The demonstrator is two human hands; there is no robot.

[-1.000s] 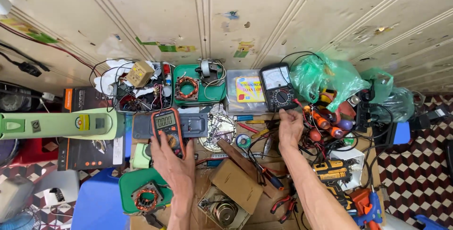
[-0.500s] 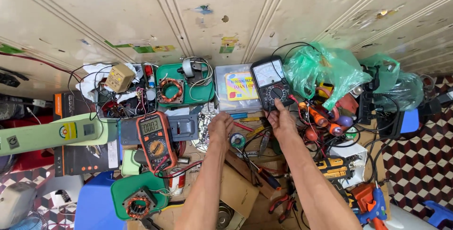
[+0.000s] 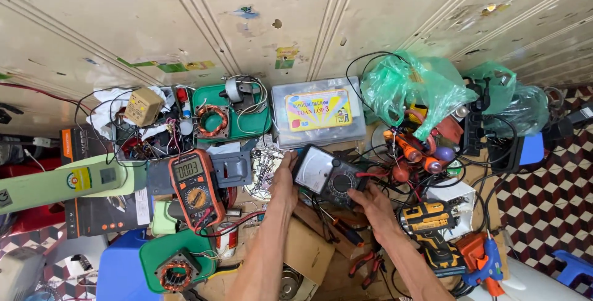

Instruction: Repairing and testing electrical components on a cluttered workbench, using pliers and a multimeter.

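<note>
So the black analog multimeter (image 3: 327, 180) is now down in the middle of the desk (image 3: 321, 251), held flat between both hands, where half a second ago it was up by the clear plastic box (image 3: 319, 112) and only touched by the right one. It's been pulled toward the person, dial face up, needle window to the left and selector knob to the right. The left hand (image 3: 285, 180) is wrapped along its left edge, having been taken off the orange digital multimeter (image 3: 196, 187), which is left lying on its own beside a grey block. The right hand (image 3: 369, 202) is clamped on the lower right corner near the knob, fingers closed on the case. So the work looks shifted from the digital meter to the analog one, though what gets set on it can't be told. Around it, black leads are tangled off to the right toward the red-handled tools (image 3: 414, 153) and green plastic bags (image 3: 420, 88), and a yellow cordless drill (image 3: 429, 224) sits just beside the right wrist.
</note>
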